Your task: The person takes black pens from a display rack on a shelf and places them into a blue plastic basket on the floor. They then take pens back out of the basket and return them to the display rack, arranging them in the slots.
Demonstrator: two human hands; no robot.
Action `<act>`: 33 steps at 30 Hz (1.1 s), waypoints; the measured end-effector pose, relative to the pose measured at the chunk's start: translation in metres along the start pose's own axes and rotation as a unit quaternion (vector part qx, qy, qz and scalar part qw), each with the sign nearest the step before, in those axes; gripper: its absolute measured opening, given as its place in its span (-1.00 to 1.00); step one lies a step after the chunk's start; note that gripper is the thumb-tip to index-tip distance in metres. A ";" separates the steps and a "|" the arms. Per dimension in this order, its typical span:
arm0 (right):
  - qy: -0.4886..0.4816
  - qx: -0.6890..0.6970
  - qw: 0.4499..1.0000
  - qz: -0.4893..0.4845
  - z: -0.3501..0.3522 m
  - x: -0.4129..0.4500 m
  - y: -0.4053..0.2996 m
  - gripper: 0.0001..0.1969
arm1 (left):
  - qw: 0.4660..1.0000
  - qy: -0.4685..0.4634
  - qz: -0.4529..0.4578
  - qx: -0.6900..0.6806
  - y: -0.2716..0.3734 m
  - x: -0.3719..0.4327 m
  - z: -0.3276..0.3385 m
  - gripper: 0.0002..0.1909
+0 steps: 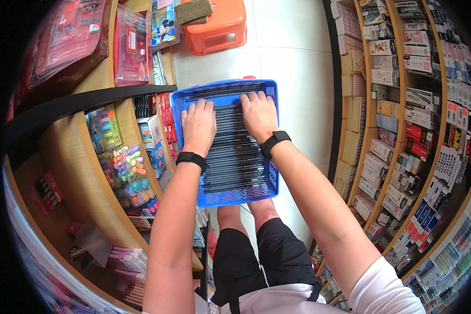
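A blue plastic basket (274,172) with slotted walls is in front of me, above my bare legs. Inside it, many dark, slim pencils or similar sticks (235,157) lie crosswise in a dense row. A few more dark sticks (219,91) lie along the far wall, apart from the main row. My left hand (199,123) is on the left ends of the row, palm down. On the right ends lies my right hand (260,114), also palm down. Fingers of both hands bend over the row's far edge; whether they grip any sticks is hidden.
Wooden shelves with stationery packs (129,165) stand close on the left, fronted by a black edge bar (102,96). On the right, shelves hold boxed goods (418,102). An orange plastic stool (219,29) with a brown sponge-like pad (192,11) stands on the tiled floor (302,78).
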State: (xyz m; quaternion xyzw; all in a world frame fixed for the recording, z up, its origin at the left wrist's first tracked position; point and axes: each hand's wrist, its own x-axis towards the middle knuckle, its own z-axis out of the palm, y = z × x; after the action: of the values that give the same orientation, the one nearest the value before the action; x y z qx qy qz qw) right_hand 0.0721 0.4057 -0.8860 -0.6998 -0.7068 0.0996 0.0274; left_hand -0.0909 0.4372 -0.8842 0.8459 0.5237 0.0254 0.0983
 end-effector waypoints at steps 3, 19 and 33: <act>-0.008 0.012 1.000 -0.003 -0.001 0.000 0.000 -0.86 | 1.000 0.001 0.003 -0.017 -0.002 -0.002 -0.001 -0.82; 0.001 0.064 0.997 -0.033 0.005 -0.006 0.001 -0.81 | 0.998 -0.006 -0.020 -0.053 -0.005 -0.008 -0.002 -0.82; -0.109 0.207 0.971 0.053 -0.039 -0.007 0.008 -0.81 | 0.992 0.045 0.013 -0.117 -0.011 -0.013 -0.004 -0.84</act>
State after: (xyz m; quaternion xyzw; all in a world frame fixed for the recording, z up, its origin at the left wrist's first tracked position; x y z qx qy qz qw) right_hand 0.0867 0.4030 -0.8484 -0.7004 -0.6314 0.3207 0.0895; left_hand -0.1075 0.4311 -0.8818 0.8335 0.5097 0.1256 0.1726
